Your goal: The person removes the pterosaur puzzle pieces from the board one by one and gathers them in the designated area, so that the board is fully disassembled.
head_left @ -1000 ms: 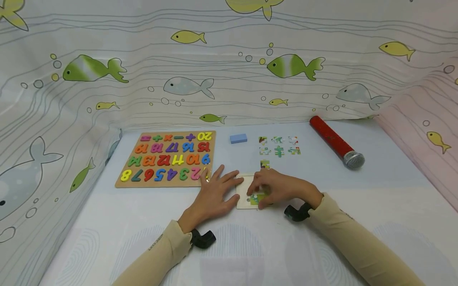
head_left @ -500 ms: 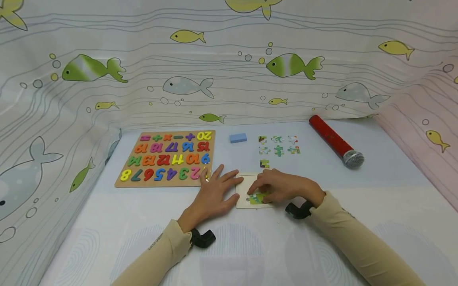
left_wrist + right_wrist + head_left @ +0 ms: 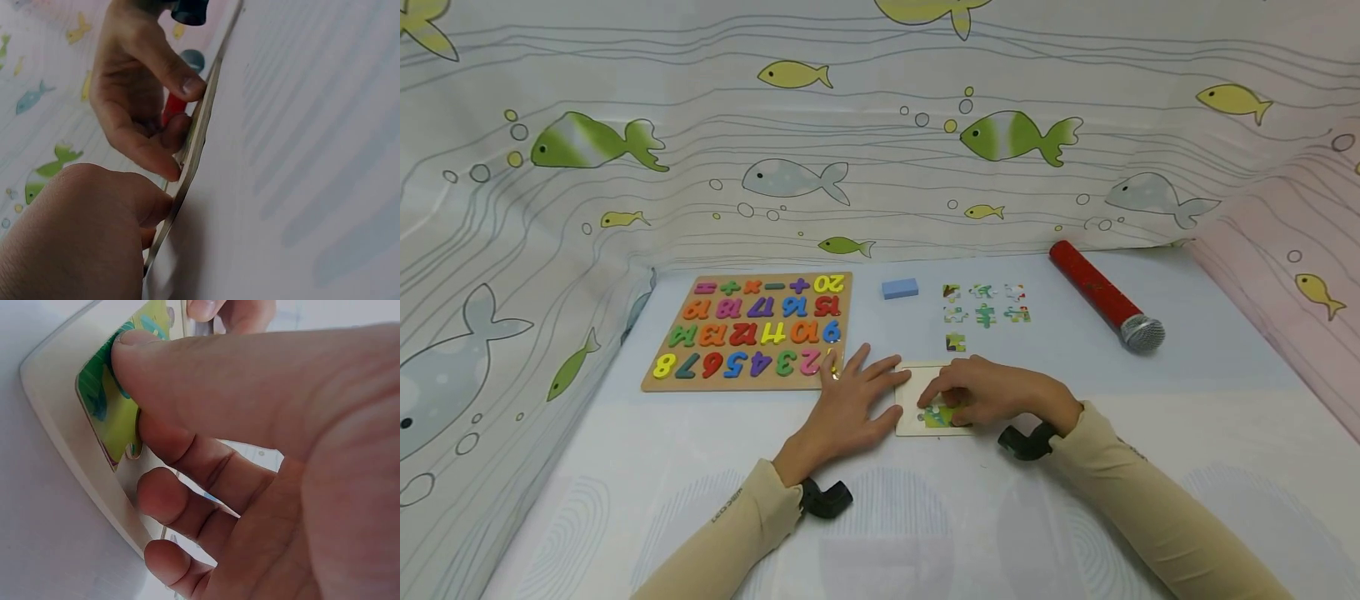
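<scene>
In the head view a small cream puzzle board (image 3: 927,372) lies between the hands, with joined green and yellow jigsaw pieces (image 3: 937,417) near its front edge. My left hand (image 3: 848,410) has its fingers spread, the tips at the board's left edge. My right hand (image 3: 1003,393) is bent over the board. In the right wrist view its thumb (image 3: 140,359) presses on a green and yellow jigsaw piece (image 3: 115,428), with the index fingertip curled at the piece's side. From the left wrist view, the board's rim (image 3: 201,128) shows side-on, with both hands at it.
Several loose jigsaw pieces (image 3: 985,315) lie in rows behind the board. A blue block (image 3: 900,289) sits to their left, and a red microphone (image 3: 1097,287) to their right. The wooden number board (image 3: 737,386) is at the left, near the left fingertips. Fish-print cloth hangs behind.
The right thumb has drawn in from the board's front right edge onto the green pieces, and the hand has shifted slightly right. The left hand stays in place.
</scene>
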Tool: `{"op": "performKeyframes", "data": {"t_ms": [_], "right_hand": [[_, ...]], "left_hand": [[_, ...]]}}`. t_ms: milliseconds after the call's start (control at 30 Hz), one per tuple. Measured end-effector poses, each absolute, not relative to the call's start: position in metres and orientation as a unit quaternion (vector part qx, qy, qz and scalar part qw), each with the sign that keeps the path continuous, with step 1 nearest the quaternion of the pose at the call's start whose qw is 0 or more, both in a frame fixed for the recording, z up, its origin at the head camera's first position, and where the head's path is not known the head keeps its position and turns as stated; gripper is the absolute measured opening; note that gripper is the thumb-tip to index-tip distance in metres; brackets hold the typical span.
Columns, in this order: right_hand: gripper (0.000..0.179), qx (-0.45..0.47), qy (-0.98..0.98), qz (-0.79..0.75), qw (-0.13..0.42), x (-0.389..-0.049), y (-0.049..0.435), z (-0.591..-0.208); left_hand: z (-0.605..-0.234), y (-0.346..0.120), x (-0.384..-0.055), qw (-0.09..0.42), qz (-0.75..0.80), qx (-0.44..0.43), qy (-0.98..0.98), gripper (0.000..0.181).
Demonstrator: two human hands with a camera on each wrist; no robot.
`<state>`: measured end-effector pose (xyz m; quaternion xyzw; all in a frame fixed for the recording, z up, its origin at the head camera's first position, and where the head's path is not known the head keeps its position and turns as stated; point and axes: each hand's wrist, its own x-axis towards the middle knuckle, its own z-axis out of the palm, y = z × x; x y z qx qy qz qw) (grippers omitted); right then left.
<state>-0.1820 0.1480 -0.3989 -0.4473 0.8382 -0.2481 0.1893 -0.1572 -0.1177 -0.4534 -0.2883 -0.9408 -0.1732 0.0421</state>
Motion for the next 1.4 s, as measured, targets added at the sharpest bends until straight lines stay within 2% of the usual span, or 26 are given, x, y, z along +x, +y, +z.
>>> {"op": "performKeyframes", "data": {"t_ms": [533, 767, 1167, 1400], "right_hand": [[0.035, -0.429, 0.841, -0.26, 0.204, -0.1827, 0.1463, -0.4008], [0.035, -0.431, 0.849, -0.243, 0.183, -0.1799, 0.1444, -0.4002], [0.035, -0.428, 0.848, -0.249, 0.186, -0.1789, 0.1423, -0.4013], [0.036, -0.419, 0.845, -0.263, 0.202, -0.1779, 0.1433, -0.4036]], "left_hand": [[-0.4527, -0.1176, -0.1569, 0.043, -0.179, -0.29, -0.939, 0.051], [-0.4524, -0.1171, -0.1568, 0.042, -0.181, -0.29, -0.939, 0.051], [-0.4532, -0.1175, -0.1569, 0.046, -0.183, -0.29, -0.938, 0.051], [-0.4533, -0.1173, -0.1569, 0.045, -0.183, -0.29, -0.938, 0.051]]}}
